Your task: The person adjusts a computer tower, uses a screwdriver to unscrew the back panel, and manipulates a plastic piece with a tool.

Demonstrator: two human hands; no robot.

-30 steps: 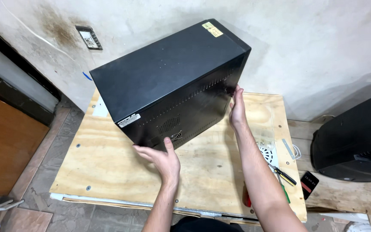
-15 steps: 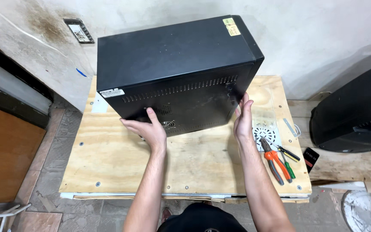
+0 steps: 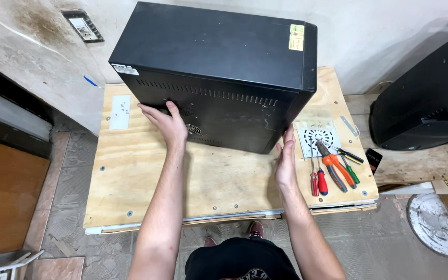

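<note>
A black computer tower case stands on a plywood worktable, with a vented side panel facing me and a yellow sticker on its top right. My left hand lies flat against the case's lower left side, fingers spread. The palm of my right hand presses the case's lower right corner, fingers straight. Neither hand wraps around anything.
To the right of the case lie orange-handled pliers, red and green screwdrivers and a white fan grille. A second black case sits at the far right. A white fan base stands on the tiled floor.
The case has turned from a diagonal pose to square with the table. Both hands slid along with it, the left one from the front to the lower left side.
</note>
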